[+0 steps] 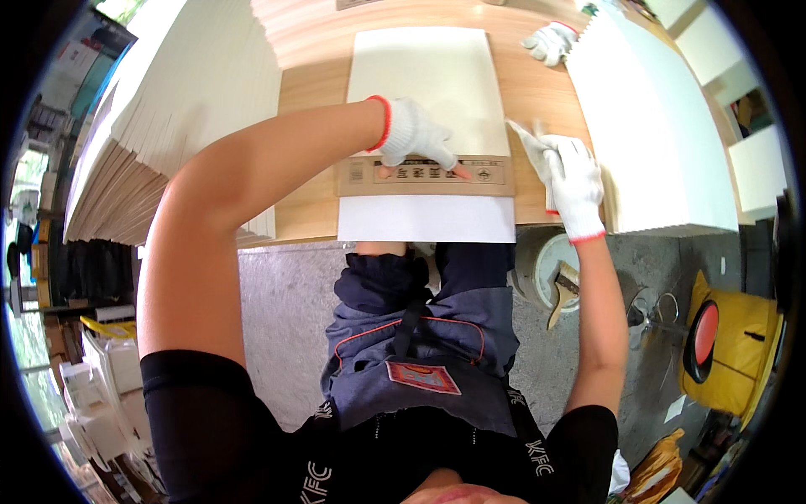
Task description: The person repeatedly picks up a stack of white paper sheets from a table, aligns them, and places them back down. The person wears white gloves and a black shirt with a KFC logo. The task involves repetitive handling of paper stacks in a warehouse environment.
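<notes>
My left hand (413,134), in a white knit glove with a red cuff, reaches across a cream-white paper pad (424,76). Its bare fingertips are spread and press on a brown printed paper band (426,186) lying across the pad. Below the band, a white sheet (426,220) reaches the table's near edge. To the right, my right hand (574,176), also gloved, is closed round a flat, whitish, pointed piece (529,144) with a bit of red at its lower end. Blur hides what that piece is.
Tall stacks of paper pads flank me, one left (201,84) and one right (663,126). A white glove (550,42) is at the far right; whether a hand fills it I cannot tell. On the floor are a bucket (544,260) with a brush (564,290) and a yellow bag (739,353).
</notes>
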Available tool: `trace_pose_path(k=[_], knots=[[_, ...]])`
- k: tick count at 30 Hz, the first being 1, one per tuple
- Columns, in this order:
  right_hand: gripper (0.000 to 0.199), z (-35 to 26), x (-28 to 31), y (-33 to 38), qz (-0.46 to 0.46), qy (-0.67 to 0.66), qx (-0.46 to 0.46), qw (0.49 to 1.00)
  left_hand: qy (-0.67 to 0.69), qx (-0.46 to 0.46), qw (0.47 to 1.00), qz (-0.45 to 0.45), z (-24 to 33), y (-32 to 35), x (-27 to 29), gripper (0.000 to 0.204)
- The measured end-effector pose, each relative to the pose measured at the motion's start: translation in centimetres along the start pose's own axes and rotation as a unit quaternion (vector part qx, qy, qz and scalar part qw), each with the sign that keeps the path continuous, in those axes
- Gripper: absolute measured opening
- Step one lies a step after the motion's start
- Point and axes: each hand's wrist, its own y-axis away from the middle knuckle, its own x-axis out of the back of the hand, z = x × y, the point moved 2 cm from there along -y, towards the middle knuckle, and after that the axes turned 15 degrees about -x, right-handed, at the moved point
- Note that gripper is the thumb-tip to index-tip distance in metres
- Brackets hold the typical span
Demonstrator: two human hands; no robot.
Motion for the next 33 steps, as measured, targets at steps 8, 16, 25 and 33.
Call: trace_pose_path(k=[8, 16, 25, 33], knots=[[0.041, -14.5, -0.3, 1.3, -0.114, -0.014, 0.259, 0.959, -0.009, -0.023, 0.999, 0.026, -1.3, -1.7, -2.0, 0.095], [0.050, -26.1, -6.2, 2.5, -0.129, 0.031, 0.355, 0.925, -0.035, -0.023, 0.999, 0.031, -0.7, -0.9, -1.2, 0.109], [0.036, -24.8, -4.2, 2.6, -0.131, -0.064, 0.289, 0.946, -0.052, 0.000, 0.998, 0.022, -1.2, -1.0, -2.4, 0.115], [0.054, -3.4, 2.4, 1.7, -0.199, 0.274, 0.199, 0.920, -0.083, 0.028, 0.996, 0.022, 1.4, -0.2, -1.0, 0.092]])
